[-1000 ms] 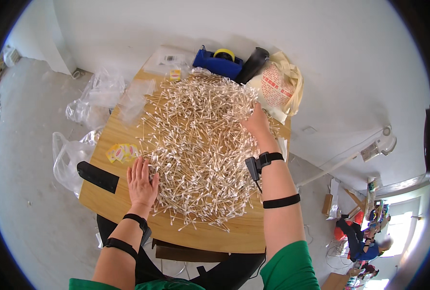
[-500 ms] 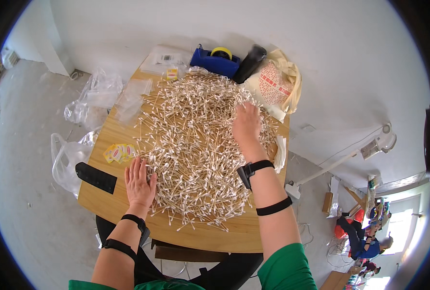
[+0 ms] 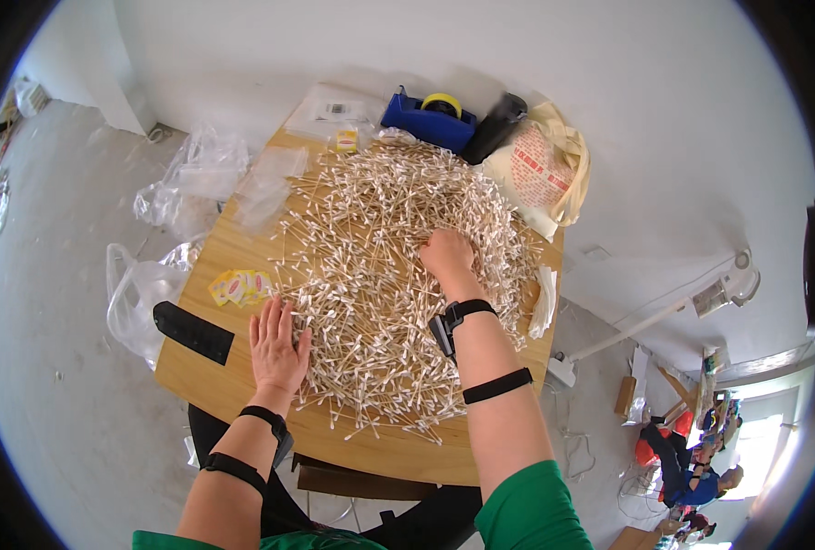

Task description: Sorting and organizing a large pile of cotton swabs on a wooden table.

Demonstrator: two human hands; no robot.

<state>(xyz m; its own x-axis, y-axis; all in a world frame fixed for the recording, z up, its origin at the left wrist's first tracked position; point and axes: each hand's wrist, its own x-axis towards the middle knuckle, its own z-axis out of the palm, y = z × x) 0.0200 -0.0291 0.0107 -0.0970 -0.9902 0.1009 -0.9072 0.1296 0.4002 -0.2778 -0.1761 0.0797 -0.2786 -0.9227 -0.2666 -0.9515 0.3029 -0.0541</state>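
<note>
Floor bags: I count 2 clumps of clear plastic, an upper one and a lower one, just beyond the table's left edge.
Black flat piece: 1, slanting at that edge, its outer end seeming to overhang.
Yellow packets: several, overlapping, so I can't count them.
Clear sleeves: a thin heap by the upper left edge.
Left hand: 1, palm down and flat, fingers stretched, thumb a little apart, gripping nothing; its thumb side meets the swabs.
Forearm straps: 2 black ones on each arm.
Cotton swabs: too many to count, a loose spread over the table's middle, thickest toward the far right.
Table: 1, wooden; bare wood gives room along the near edge and around the left hand.
Tape dispenser: 1, blue, at the far edge.
Right hand: 1, fingers curled down among the swabs; I can't tell whether it grips any.
Cloth bag: 1, cream, at the far right corner.
White strips: 1 stack by the right edge.
</note>
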